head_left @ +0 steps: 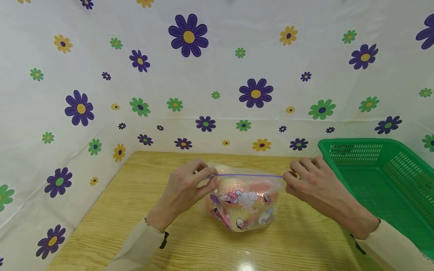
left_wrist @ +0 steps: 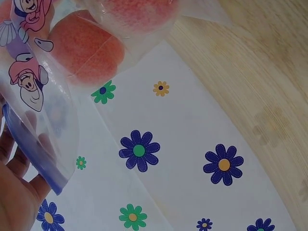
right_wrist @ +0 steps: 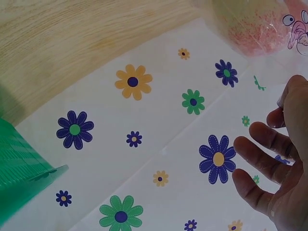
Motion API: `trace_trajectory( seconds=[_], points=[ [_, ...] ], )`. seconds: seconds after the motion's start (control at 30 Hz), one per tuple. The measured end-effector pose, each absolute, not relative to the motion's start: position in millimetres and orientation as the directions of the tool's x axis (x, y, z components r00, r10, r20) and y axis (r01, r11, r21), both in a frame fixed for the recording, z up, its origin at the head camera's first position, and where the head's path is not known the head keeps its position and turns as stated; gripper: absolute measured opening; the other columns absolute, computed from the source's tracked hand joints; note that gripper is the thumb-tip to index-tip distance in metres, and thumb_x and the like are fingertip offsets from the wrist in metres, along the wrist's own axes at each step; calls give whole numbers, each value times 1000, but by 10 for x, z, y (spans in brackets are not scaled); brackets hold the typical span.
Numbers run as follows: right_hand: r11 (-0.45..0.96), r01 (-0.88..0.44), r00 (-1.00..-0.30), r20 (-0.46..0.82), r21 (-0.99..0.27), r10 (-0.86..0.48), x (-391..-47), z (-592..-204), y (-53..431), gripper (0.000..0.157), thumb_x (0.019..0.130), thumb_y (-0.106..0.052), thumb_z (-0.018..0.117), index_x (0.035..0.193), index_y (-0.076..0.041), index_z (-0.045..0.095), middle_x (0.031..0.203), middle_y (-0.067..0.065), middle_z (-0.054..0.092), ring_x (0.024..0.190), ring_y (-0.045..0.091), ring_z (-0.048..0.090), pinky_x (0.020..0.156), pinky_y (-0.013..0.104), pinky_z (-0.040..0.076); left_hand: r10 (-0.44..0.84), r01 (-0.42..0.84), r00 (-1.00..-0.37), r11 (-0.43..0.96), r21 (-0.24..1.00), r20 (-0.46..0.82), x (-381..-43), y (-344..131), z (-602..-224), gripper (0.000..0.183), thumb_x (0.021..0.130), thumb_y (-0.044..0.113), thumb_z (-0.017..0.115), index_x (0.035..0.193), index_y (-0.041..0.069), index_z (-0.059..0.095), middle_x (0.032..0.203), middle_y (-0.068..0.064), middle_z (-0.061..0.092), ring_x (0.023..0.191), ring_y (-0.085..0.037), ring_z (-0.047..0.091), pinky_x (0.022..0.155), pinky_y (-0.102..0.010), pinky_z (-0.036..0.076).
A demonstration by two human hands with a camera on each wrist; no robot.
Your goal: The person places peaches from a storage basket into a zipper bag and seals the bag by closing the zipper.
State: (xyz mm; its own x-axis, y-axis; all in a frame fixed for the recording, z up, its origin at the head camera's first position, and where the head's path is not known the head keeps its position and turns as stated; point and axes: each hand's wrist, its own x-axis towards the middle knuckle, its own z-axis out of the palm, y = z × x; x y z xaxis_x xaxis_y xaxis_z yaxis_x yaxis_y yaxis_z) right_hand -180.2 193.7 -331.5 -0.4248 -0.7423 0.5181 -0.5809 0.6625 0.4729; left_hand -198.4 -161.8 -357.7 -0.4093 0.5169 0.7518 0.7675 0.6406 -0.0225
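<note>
A clear zip bag (head_left: 251, 216) printed with pink cartoon figures sits on the table in front of me. Several round, pink and pale-yellow fruits that look like peaches (left_wrist: 86, 50) fill it. Along its top runs a purple zip strip (head_left: 251, 175). My left hand (head_left: 188, 184) pinches the left end of that strip between thumb and fingers. At the opposite end, my right hand (head_left: 313, 184) pinches the bag's top corner, its other fingers curled loosely in the right wrist view. The bag's mouth is stretched between both hands.
To the right, a green plastic basket (head_left: 359, 140) with slotted walls stands close beside my right forearm. The wood-grain table (head_left: 152, 177) ends at the back against a white flower-printed sheet (head_left: 217, 67), which also hangs along the left side.
</note>
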Motion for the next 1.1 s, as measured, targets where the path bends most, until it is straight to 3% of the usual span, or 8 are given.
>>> trace_trajectory(
  seconds=[0.57,1.1],
  points=[
    [661,-584,-426,515,471,-744,-1803,-3332,1946,60,109,-26,0,89,-10,55,85,8,52,83,29,56,68,39,42,520,764,-398,644,-41,756,-1968,-1633,-3566,11,87,21,80,95,18,73,87,0,62,69,-9,56,53,-19,43],
    [663,-586,-427,518,465,-741,-1795,-3342,1941,55,110,-25,7,89,-10,55,84,7,51,82,29,55,69,39,44,523,760,-393,648,-53,756,-1971,-1654,-3581,11,89,25,79,95,18,73,88,1,62,70,-10,56,54,-22,44]
  ],
)
